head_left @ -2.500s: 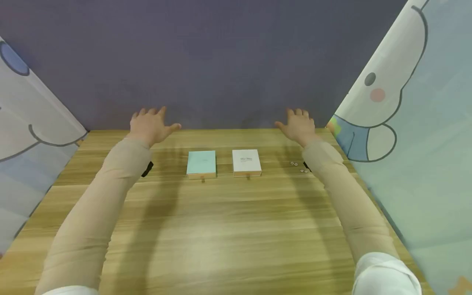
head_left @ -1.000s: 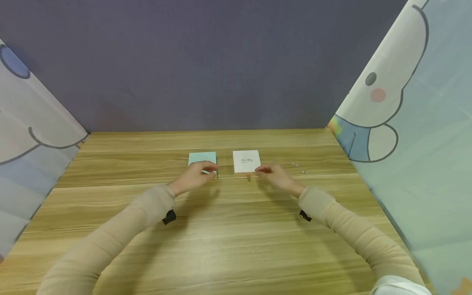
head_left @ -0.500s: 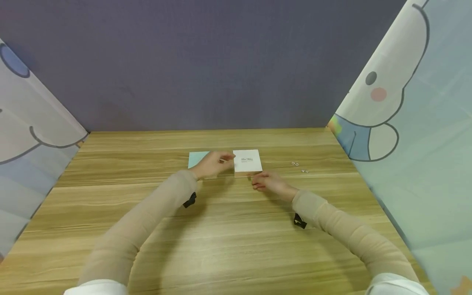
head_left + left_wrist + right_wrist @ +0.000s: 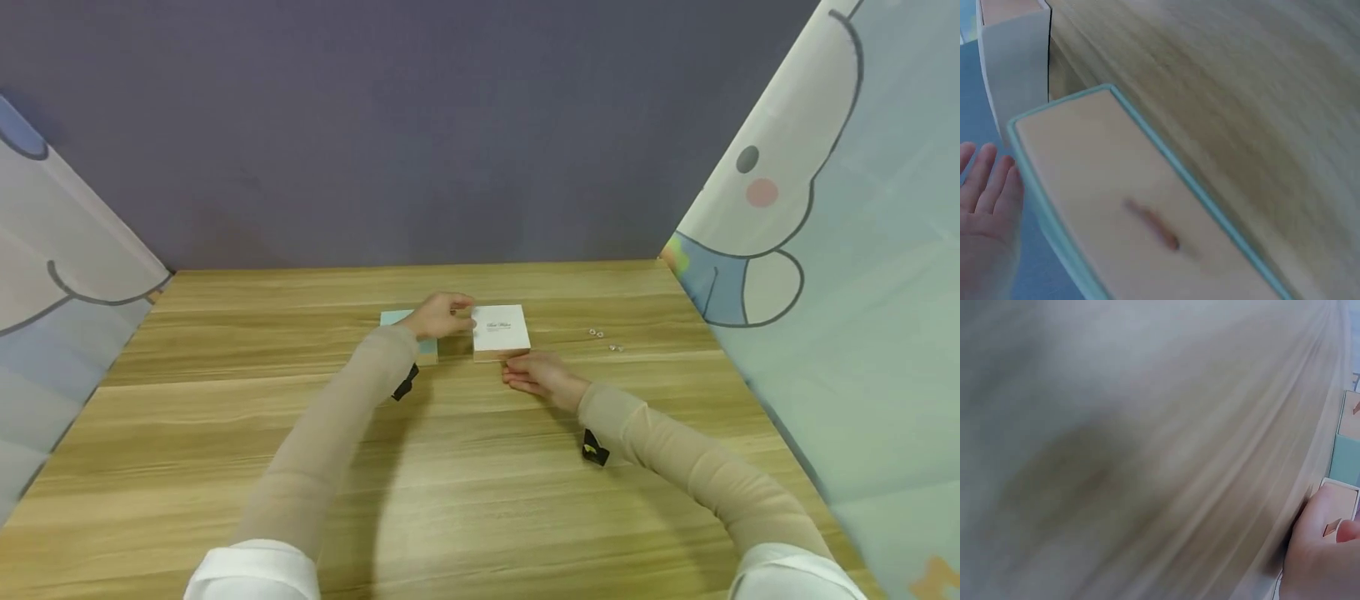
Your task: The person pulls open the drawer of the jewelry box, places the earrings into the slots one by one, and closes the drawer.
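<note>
Even soft light; blurred, defocused wrist views.

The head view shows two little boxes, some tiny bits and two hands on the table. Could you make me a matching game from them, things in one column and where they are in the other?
Things:
1. white box
2. teal box
3. small pale pieces
4. right hand

Places:
A. mostly hidden under the left hand and its wrist
B. lying loose on the table, right of both boxes
C. at the near edge of the white box
D. between the two hands, printed lid up

Pairs: 1-D, 2-A, 3-B, 4-C
</note>
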The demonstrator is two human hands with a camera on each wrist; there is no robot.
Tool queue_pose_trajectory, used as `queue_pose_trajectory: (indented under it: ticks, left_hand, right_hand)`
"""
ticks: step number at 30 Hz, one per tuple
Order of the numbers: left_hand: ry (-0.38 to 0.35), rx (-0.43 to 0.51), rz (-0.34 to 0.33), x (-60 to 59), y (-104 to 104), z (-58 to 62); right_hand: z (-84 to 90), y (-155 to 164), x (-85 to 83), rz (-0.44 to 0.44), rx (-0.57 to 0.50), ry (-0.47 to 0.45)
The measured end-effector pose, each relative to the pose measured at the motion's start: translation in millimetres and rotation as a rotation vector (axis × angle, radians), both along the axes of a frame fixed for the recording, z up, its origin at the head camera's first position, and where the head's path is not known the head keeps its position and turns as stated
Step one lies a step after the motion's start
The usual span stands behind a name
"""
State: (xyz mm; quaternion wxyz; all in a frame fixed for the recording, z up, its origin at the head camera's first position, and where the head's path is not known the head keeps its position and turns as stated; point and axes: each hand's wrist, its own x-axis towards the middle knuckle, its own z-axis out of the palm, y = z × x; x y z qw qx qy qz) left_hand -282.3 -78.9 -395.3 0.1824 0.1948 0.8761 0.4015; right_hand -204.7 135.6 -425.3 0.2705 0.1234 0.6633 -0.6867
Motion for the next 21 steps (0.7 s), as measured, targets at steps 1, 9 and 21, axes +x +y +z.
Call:
queue_pose_trajectory:
  ticks: [1, 9, 21]
  left_hand:
    - [-0.017, 0.004, 0.001, -1.6, 2, -1.5]
    - [-0.061, 0.051, 0.035, -9.3, 8, -11.4]
    - [-0.052, 0.04, 0.057, -14.9, 14, -19.7]
  right_hand:
    - [-0.2, 0, -0.8, -0.021, -0.005, -0.015]
    - [-1.3, -8, -3.9, -0.088, -0.034, -0.048]
    - [-1.5, -15, -3.0, -0.113, -0.004, -0.032]
